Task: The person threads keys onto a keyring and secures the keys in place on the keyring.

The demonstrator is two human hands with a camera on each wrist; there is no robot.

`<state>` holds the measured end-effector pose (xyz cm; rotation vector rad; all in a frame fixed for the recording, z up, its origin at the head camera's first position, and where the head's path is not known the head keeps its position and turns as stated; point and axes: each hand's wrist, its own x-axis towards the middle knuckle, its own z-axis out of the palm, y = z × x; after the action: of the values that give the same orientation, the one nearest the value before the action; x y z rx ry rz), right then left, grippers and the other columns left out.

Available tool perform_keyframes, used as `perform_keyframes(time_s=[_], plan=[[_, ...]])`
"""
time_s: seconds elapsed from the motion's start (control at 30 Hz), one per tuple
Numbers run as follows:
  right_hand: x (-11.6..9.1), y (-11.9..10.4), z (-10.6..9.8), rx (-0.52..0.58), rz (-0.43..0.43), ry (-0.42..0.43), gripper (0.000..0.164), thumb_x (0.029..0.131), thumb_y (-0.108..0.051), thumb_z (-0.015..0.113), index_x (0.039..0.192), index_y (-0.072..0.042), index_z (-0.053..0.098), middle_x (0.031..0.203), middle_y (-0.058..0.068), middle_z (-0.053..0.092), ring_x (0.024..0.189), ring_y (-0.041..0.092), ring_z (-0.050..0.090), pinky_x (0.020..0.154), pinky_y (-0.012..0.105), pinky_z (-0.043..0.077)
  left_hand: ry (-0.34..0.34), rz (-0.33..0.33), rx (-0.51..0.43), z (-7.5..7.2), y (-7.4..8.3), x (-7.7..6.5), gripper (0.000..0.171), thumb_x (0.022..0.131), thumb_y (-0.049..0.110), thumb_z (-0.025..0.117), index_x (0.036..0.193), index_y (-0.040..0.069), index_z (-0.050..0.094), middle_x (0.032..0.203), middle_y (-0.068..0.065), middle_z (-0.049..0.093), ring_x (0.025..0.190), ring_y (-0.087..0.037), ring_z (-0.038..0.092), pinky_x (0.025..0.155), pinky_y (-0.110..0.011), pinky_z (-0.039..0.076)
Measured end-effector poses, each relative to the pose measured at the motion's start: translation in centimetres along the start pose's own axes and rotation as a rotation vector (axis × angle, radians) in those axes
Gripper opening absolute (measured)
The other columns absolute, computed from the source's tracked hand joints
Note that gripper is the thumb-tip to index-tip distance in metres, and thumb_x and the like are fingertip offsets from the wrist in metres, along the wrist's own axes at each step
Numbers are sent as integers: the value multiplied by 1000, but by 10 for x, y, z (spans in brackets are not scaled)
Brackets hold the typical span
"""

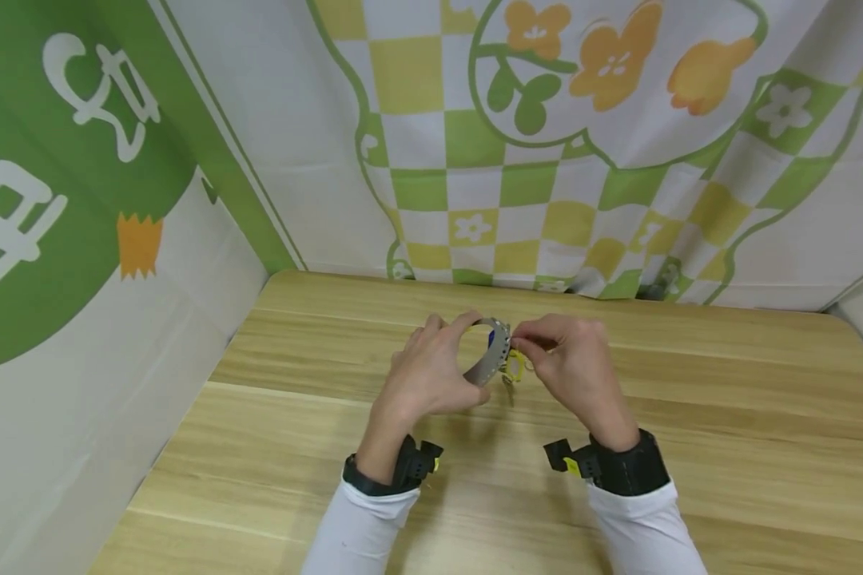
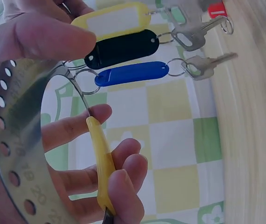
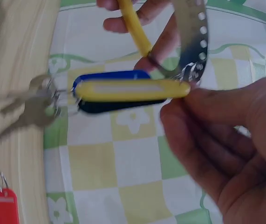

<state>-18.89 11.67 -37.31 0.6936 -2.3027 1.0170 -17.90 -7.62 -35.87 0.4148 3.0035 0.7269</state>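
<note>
My left hand (image 1: 427, 371) grips a large flat metal key ring (image 1: 487, 367) with numbered holes along its edge and a yellow handle (image 2: 102, 161). Fingers of that hand curl about the handle. With thumb and fingertips, my right hand (image 1: 582, 367) pinches the end of a yellow key tag (image 3: 133, 89) beside the ring's rim. A black key tag (image 2: 123, 49) and a blue key tag (image 2: 133, 73) hang alongside it by small rings, each carrying a metal key (image 2: 200, 67). Fingers partly hide where the yellow tag meets the rim.
A red key tag (image 3: 7, 207) with a small ring shows against the wooden table (image 1: 259, 447). Behind the table hangs a checked, flowered curtain (image 1: 475, 192); another green and white cloth (image 1: 187, 319) is at the left.
</note>
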Motion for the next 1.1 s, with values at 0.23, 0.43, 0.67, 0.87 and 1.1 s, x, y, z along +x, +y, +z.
perform_keyframes(time_s=[0.23,0.43,0.67,0.87,1.1], plan=[[0,-1,-2,1,27,-40,4,80,-14,68,84,-15,70,77,-7,64,66,3,59,59,22,46,4,-3,0,0,0,0,87,58,45,71,138,36,38,109,-3,46,88,-20,46,61,-40,37],[0,-9,-2,40,364,-87,8,80,-24,69,81,-16,68,67,-6,62,57,7,58,53,26,45,35,-22,33,1,3,0,89,58,47,71,139,33,37,111,-7,47,89,-21,46,59,-38,37],[1,-9,-3,184,519,-146,14,81,-24,68,82,-11,67,67,1,63,57,17,61,54,29,48,46,-40,46,2,3,-1,92,56,46,73,140,34,36,111,-7,46,88,-21,45,60,-38,37],[2,-8,-7,278,529,-186,16,83,-21,65,88,-6,67,76,8,65,66,25,63,59,32,49,48,-44,48,1,2,0,91,59,50,73,140,34,35,113,-8,46,88,-21,46,59,-37,37],[2,-5,-11,311,486,-235,18,81,-18,67,94,-6,66,83,7,66,71,22,63,63,32,49,52,-43,46,1,1,1,89,59,46,72,140,33,36,110,-8,46,85,-21,45,57,-36,36]])
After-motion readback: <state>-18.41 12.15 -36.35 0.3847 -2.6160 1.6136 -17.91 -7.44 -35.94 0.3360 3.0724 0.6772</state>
